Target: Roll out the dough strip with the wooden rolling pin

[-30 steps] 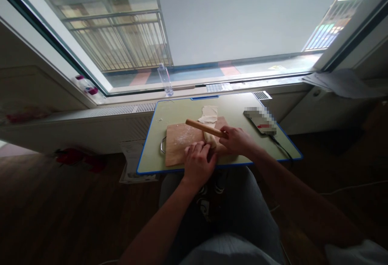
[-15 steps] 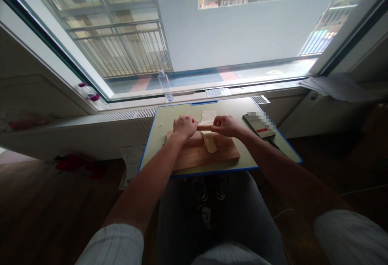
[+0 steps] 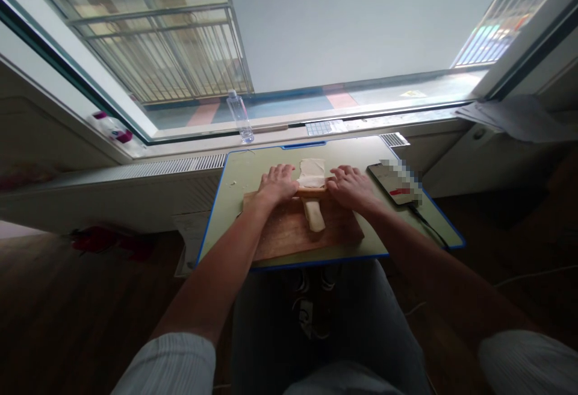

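A wooden rolling pin (image 3: 312, 192) lies across a strip of pale dough. My left hand (image 3: 279, 183) rests its palm on the pin's left end, with the fingers stretched forward. On the right end, my right hand (image 3: 351, 186) presses the same way, its fingers reaching past the pin and slightly bent. The dough (image 3: 312, 169) is flat and wide beyond the pin, while a narrower, thicker tail comes out on the near side. Beneath it is a wooden board (image 3: 289, 238). Both ends of the pin are hidden by my hands.
The board lies on a pale green table (image 3: 244, 166) with blue edging. A phone (image 3: 392, 183) with a dark cable (image 3: 431, 226) is at right. On the window sill stand a clear bottle (image 3: 241, 119) and a purple-capped bottle (image 3: 112, 127). Papers (image 3: 519, 115) lie at far right.
My fingers have gone from wrapped round the pin to stretched forward over it. The dough beyond the pin looks more spread out. The camera view has tilted slightly down.
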